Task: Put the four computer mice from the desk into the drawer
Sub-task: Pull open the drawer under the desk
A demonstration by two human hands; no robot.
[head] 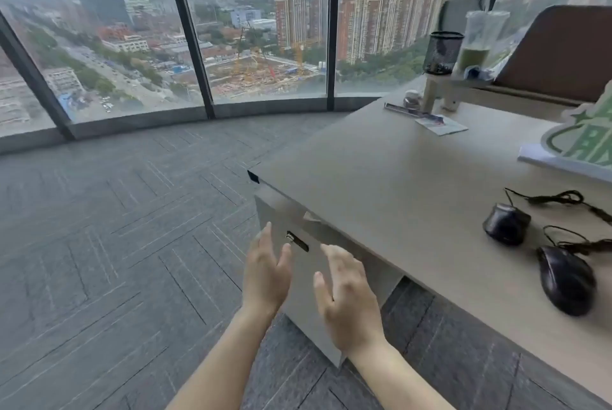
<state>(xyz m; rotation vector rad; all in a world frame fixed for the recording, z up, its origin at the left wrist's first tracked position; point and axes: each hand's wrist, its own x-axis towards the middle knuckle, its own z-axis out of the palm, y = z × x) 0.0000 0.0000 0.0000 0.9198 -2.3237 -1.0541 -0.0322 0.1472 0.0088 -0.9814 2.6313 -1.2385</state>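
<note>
Two black corded mice lie on the beige desk at the right: a smaller mouse and, nearer me, a larger mouse, each with a tangled black cable. Under the desk's left corner hangs a grey drawer unit with a dark handle; the drawer looks closed. My left hand and my right hand are held in front of the drawer face, fingers spread, both empty, just below the handle. Other mice are not in view.
At the desk's far end stand a black mesh pen cup, a plastic cup with green drink, a card and a small shelf. A green-and-white sign lies at the right. Grey carpet and floor-to-ceiling windows are on the left.
</note>
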